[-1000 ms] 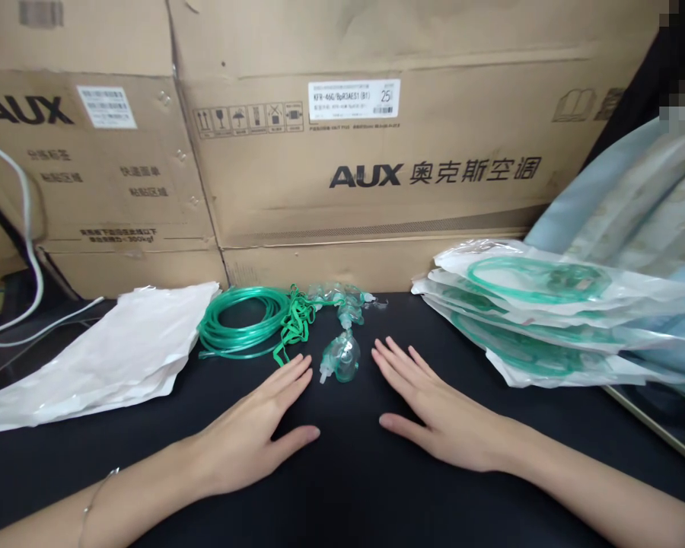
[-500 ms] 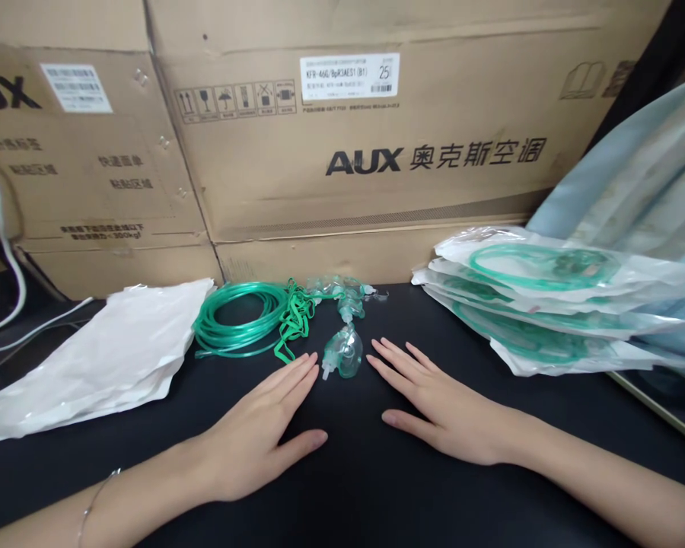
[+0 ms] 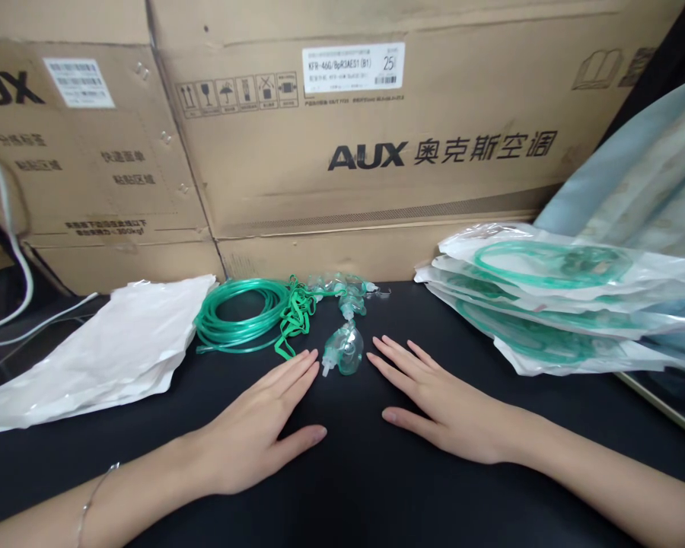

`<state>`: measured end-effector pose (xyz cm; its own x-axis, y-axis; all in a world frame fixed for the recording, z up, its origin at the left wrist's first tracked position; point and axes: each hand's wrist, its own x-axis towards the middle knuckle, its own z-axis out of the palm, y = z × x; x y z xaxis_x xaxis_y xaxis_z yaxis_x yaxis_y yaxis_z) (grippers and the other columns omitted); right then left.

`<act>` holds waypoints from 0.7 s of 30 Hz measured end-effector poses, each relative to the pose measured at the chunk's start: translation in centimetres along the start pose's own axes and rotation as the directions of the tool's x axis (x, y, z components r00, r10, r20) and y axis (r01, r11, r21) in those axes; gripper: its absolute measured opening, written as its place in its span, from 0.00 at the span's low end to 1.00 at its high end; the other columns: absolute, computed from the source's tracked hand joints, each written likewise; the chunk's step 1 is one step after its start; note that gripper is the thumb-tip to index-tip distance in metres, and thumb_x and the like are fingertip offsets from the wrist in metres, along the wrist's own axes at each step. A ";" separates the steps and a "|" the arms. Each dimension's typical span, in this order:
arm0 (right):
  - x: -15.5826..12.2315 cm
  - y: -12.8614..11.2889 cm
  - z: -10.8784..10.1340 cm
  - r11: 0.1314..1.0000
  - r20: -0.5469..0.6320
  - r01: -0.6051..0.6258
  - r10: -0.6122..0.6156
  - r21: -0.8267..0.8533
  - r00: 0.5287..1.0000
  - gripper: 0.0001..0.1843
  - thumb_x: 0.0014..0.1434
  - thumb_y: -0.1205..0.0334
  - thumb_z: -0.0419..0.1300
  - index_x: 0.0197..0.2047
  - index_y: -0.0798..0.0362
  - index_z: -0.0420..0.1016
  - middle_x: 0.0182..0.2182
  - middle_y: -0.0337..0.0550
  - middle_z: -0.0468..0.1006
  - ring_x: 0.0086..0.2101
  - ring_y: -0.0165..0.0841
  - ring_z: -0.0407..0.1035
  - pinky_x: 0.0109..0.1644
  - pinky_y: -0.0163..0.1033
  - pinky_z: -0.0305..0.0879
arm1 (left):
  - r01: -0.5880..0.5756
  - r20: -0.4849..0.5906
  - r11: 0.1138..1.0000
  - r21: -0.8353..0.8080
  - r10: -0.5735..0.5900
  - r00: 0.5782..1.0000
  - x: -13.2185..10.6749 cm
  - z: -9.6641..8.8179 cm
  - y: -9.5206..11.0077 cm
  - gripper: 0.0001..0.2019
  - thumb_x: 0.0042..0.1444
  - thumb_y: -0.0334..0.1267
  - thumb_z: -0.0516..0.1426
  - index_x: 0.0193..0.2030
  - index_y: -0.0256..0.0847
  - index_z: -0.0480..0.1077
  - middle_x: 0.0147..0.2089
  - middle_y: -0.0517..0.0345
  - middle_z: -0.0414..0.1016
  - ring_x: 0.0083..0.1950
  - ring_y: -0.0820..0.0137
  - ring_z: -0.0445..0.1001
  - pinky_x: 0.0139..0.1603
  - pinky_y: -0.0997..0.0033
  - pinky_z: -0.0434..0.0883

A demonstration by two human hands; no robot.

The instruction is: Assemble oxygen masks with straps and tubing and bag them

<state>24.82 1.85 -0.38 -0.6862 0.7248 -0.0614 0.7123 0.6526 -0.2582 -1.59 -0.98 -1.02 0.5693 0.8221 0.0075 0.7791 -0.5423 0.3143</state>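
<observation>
My left hand (image 3: 256, 426) lies flat and open on the black table (image 3: 348, 487), fingers together, holding nothing. My right hand (image 3: 439, 403) lies flat and open opposite it, also holding nothing. Between the fingertips of both hands sits a small clear green nebulizer cup (image 3: 342, 352), touched by neither hand. Behind it lie a clear mask (image 3: 342, 291) and a coil of green tubing (image 3: 243, 312) with a green strap (image 3: 291, 323).
A stack of sealed bags with green tubing (image 3: 548, 304) lies at the right. Empty white bags (image 3: 108, 350) lie at the left. Large cardboard boxes (image 3: 377, 137) wall off the back. A white cable (image 3: 11, 251) hangs at far left; pale blue cloth (image 3: 651, 183) at far right.
Both hands stay flat in the same spot. Only the camera has shifted slightly, so the scene sits a little higher in view.
</observation>
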 end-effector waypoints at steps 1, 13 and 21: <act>0.0 0.0 0.0 1.000 -0.004 0.002 -0.002 0.003 1.000 0.37 0.60 0.43 0.42 0.64 0.57 0.44 0.64 0.50 0.38 0.63 0.44 0.31 0.63 0.57 0.32 | 0.006 0.011 1.000 0.004 -0.006 1.000 0.0 0.0 0.0 0.32 0.58 0.52 0.45 0.65 0.38 0.43 0.68 0.51 0.38 0.68 0.60 0.40 0.64 0.55 0.49; 0.2 0.0 0.0 1.000 -0.005 0.004 -0.005 -0.021 1.000 0.37 0.60 0.42 0.42 0.64 0.58 0.45 0.64 0.51 0.39 0.62 0.45 0.31 0.63 0.57 0.32 | -0.008 0.024 0.994 0.104 0.006 1.000 0.0 0.2 -0.2 0.32 0.59 0.52 0.42 0.66 0.37 0.41 0.68 0.51 0.36 0.68 0.63 0.39 0.64 0.56 0.50; 0.2 0.1 -0.1 0.999 -0.138 0.016 -0.022 -0.047 0.990 0.31 0.59 0.46 0.46 0.60 0.57 0.58 0.61 0.54 0.54 0.61 0.45 0.43 0.62 0.55 0.45 | -0.113 -0.195 0.964 0.239 0.161 0.967 0.9 -2.0 0.4 0.19 0.59 0.46 0.47 0.49 0.37 0.69 0.50 0.48 0.72 0.51 0.62 0.70 0.51 0.64 0.67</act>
<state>24.78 2.05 -0.33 -0.6750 0.7337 0.0776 0.7075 0.6735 -0.2139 -1.26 -0.18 0.98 0.6253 0.7416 0.2430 0.7500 -0.6571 0.0752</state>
